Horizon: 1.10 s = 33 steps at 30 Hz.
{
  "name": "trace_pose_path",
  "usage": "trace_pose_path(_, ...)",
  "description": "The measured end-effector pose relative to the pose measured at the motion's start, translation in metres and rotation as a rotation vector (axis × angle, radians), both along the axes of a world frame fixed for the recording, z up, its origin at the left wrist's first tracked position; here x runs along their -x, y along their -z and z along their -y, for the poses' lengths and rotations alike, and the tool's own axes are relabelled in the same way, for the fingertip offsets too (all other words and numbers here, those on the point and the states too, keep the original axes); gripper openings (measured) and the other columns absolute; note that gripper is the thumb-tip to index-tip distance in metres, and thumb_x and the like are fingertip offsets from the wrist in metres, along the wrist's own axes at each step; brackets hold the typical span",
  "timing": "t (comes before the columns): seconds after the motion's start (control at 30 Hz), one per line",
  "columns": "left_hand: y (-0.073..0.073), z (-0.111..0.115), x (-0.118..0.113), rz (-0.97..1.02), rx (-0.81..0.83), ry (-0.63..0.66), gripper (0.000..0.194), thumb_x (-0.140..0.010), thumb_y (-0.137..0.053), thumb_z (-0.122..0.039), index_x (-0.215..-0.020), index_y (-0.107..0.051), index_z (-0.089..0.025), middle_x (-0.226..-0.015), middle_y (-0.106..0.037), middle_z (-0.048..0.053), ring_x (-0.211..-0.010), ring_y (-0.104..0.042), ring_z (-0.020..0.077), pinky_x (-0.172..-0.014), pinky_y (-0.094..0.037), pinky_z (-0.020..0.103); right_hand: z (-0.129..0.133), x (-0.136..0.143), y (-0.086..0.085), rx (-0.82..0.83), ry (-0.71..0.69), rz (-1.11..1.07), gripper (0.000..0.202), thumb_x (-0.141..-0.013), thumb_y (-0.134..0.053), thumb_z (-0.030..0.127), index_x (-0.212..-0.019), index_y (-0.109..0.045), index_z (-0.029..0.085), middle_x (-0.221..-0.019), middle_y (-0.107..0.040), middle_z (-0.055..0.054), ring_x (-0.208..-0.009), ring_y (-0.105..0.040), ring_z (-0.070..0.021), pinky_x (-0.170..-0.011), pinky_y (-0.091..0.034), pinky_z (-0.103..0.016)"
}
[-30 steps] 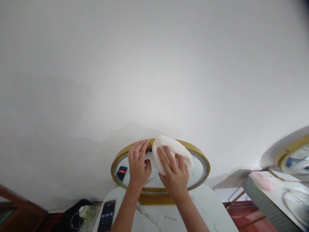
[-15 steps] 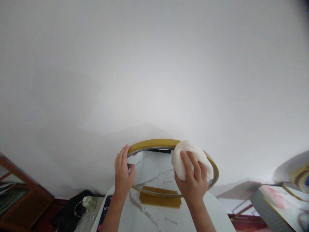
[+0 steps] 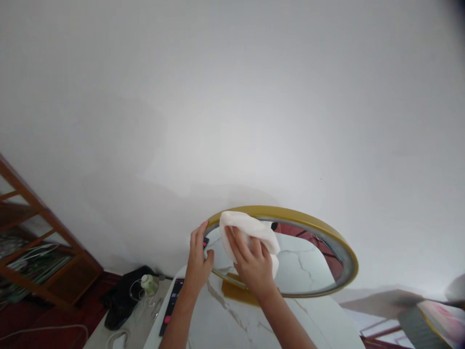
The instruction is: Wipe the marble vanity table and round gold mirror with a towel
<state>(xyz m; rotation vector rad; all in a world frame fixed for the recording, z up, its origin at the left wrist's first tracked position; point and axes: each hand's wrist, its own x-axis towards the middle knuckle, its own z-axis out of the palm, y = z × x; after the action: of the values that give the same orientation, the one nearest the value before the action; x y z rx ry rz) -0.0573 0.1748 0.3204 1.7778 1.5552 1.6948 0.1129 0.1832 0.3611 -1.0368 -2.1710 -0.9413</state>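
Note:
An oval mirror (image 3: 301, 259) with a gold frame stands on a gold base (image 3: 238, 292) on a white marbled table (image 3: 232, 325). My left hand (image 3: 199, 257) grips the left edge of the frame, its fingers behind and its thumb in front. Spread over a folded white cloth (image 3: 249, 228), my right hand (image 3: 252, 259) presses it against the left part of the glass. The cloth covers some of the upper frame. The glass reflects the marbled tabletop and a red floor.
A phone (image 3: 172, 305) lies at the table's left edge. Further left are a small bottle (image 3: 148, 284), white cables, a black bag (image 3: 125, 295) and a wooden cabinet (image 3: 47, 242). A grey-sided box (image 3: 423, 325) stands at lower right. Behind is a white wall (image 3: 232, 106).
My right hand has moved the cloth from the right part of the mirror to the left. The view has shifted, and my left hand still holds the frame's left edge.

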Motion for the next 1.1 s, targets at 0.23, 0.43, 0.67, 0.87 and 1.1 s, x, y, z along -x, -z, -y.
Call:
trace_pose_path(0.23,-0.001,0.001,0.019,0.012,-0.009,0.132,0.074,-0.07,-0.039,-0.003,-0.14,-0.034,-0.026,-0.133,-0.041,0.006,-0.128,-0.036,0.0206,-0.111,-0.025,0.044,0.009,0.017,-0.003,0.079,-0.025,0.066,0.069,-0.075,-0.055,0.015,-0.14,-0.037,0.025,-0.15,-0.028,0.003,-0.103,-0.049,-0.0286,-0.079,-0.045,-0.041)
trace_pose_path(0.43,-0.001,0.003,0.022,0.028,0.01,0.145,0.074,-0.07,-0.04,-0.002,-0.14,-0.034,-0.025,-0.134,-0.041,0.006,-0.13,-0.035,0.0206,-0.113,-0.024,0.042,0.009,0.033,0.009,0.114,-0.018,0.046,0.069,-0.075,-0.053,0.014,-0.141,-0.035,0.025,-0.147,-0.034,0.0,-0.105,-0.049,-0.0282,-0.08,-0.045,-0.04)
trace_pose_path(0.67,-0.002,0.004,0.027,0.03,0.013,0.186,0.074,-0.069,-0.037,0.001,-0.138,-0.036,-0.026,-0.131,-0.043,0.005,-0.127,-0.036,0.0193,-0.112,-0.026,0.041,0.018,0.037,-0.002,0.089,0.012,-0.068,0.07,-0.073,-0.057,0.017,-0.14,-0.038,0.026,-0.144,-0.039,0.002,-0.103,-0.048,-0.0294,-0.078,-0.044,-0.04)
trace_pose_path(0.87,-0.006,0.005,0.024,0.043,0.027,0.175,0.078,-0.066,-0.036,0.001,-0.139,-0.034,-0.026,-0.132,-0.042,0.004,-0.129,-0.035,0.0186,-0.113,-0.023,0.042,0.016,0.034,-0.008,0.076,0.025,-0.022,0.074,-0.07,-0.059,0.016,-0.14,-0.037,0.026,-0.145,-0.037,0.003,-0.103,-0.048,-0.0292,-0.079,-0.044,-0.039)
trace_pose_path(1.1,-0.006,0.006,0.024,0.045,0.017,0.178,0.077,-0.067,-0.038,0.0,-0.14,-0.034,-0.026,-0.132,-0.042,0.006,-0.129,-0.035,0.0199,-0.113,-0.024,0.043,0.018,0.023,-0.003,0.038,0.07,-0.105,0.073,-0.071,-0.056,0.017,-0.14,-0.037,0.028,-0.143,-0.041,0.004,-0.105,-0.047,-0.0297,-0.08,-0.044,-0.04)
